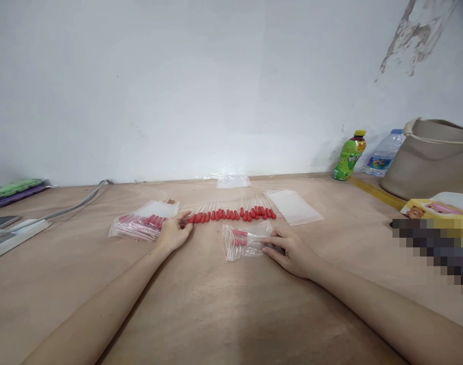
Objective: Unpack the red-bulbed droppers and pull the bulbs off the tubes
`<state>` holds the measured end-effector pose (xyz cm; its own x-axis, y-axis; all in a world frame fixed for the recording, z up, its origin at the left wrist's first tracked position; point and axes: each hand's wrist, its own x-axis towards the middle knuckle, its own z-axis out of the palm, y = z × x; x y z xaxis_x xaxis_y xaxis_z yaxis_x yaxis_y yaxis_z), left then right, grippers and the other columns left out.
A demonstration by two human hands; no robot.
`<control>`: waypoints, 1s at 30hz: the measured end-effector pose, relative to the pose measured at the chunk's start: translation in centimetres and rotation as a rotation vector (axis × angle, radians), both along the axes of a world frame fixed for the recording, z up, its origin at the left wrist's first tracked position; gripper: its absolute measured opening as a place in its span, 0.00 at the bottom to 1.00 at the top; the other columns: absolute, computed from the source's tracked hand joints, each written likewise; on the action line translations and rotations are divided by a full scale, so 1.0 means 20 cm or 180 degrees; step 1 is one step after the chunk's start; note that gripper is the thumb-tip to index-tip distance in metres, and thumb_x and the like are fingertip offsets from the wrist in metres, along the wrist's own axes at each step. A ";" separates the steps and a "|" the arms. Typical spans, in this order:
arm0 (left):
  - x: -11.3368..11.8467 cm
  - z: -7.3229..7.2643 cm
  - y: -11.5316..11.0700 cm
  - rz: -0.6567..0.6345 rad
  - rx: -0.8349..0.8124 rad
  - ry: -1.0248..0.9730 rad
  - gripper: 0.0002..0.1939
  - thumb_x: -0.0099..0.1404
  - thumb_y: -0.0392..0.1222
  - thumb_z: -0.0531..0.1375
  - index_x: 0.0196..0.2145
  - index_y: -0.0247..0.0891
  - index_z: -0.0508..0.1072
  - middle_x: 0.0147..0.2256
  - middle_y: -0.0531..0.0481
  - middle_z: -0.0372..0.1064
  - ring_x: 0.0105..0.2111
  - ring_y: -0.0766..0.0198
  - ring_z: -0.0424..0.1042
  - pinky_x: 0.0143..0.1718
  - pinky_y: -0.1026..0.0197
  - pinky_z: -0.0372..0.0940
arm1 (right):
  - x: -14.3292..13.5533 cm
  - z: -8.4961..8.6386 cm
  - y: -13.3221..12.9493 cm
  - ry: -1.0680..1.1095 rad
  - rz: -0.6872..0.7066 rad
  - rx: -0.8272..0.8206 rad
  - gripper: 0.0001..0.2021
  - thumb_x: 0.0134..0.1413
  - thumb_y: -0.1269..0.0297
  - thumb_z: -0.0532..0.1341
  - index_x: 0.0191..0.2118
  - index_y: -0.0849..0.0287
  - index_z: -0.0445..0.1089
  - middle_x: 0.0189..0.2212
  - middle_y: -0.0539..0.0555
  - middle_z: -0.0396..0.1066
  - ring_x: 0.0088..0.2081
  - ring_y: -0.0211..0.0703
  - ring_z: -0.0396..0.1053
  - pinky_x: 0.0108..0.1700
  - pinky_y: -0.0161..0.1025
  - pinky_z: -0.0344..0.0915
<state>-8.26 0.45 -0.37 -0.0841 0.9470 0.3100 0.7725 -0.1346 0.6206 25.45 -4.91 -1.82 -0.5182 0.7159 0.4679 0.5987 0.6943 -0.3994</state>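
Note:
Across the middle of the table lies a row of several red-bulbed droppers, their clear thin ends pointing to the wall. My left hand is at the row's left end, fingertips closed at the leftmost red bulb. My right hand pinches the right end of a clear plastic bag that holds red-bulbed droppers. Left of my left hand is a pile of filled clear bags with red bulbs inside. A stack of flat clear bags lies right of the row.
A green bottle, a clear water bottle and a beige bag stand at the back right. A yellow packet lies near them. A grey cable and a phone are at left. Another clear bag lies by the wall.

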 end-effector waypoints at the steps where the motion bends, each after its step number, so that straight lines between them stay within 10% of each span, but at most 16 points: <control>1: 0.01 0.00 -0.01 0.0038 -0.0009 0.0052 0.26 0.52 0.41 0.55 0.50 0.32 0.66 0.38 0.44 0.73 0.39 0.58 0.72 0.44 0.57 0.66 | 0.00 0.00 0.00 0.0004 -0.0011 0.0000 0.12 0.56 0.62 0.54 0.42 0.57 0.71 0.31 0.54 0.66 0.30 0.38 0.64 0.33 0.37 0.62; 18: 0.05 0.04 -0.07 0.0042 0.0531 0.0666 0.21 0.53 0.46 0.58 0.44 0.35 0.69 0.37 0.46 0.70 0.36 0.58 0.69 0.42 0.56 0.65 | 0.01 0.00 0.00 -0.0022 -0.0003 -0.0115 0.13 0.56 0.60 0.54 0.43 0.57 0.70 0.30 0.53 0.65 0.28 0.37 0.62 0.31 0.36 0.61; 22: 0.17 0.08 -0.21 -0.0798 0.1691 0.1111 0.11 0.56 0.41 0.57 0.37 0.37 0.73 0.35 0.45 0.69 0.39 0.57 0.66 0.44 0.53 0.62 | 0.01 0.00 0.01 -0.0007 0.0030 -0.0097 0.13 0.55 0.60 0.54 0.43 0.56 0.71 0.31 0.54 0.65 0.30 0.38 0.62 0.33 0.36 0.61; 26: 0.37 0.07 -0.33 -0.1827 0.1029 0.0569 0.09 0.61 0.38 0.54 0.35 0.39 0.74 0.34 0.48 0.70 0.33 0.65 0.69 0.35 0.63 0.65 | 0.02 0.00 0.01 -0.0012 0.0156 -0.0086 0.13 0.56 0.61 0.54 0.43 0.56 0.71 0.31 0.54 0.64 0.30 0.37 0.63 0.32 0.36 0.61; 30: 0.47 0.05 -0.34 -0.1855 0.0591 0.0099 0.11 0.61 0.40 0.56 0.41 0.43 0.74 0.40 0.49 0.70 0.39 0.63 0.69 0.43 0.60 0.64 | 0.02 0.01 0.00 0.0062 0.0234 0.0115 0.08 0.52 0.65 0.57 0.37 0.56 0.72 0.40 0.57 0.63 0.42 0.44 0.62 0.43 0.42 0.61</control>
<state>1.12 -6.37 0.68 0.4432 0.7643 0.4684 0.5566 -0.6442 0.5245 25.78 -4.85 -1.62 -0.5593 0.6586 0.5034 0.5378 0.7504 -0.3843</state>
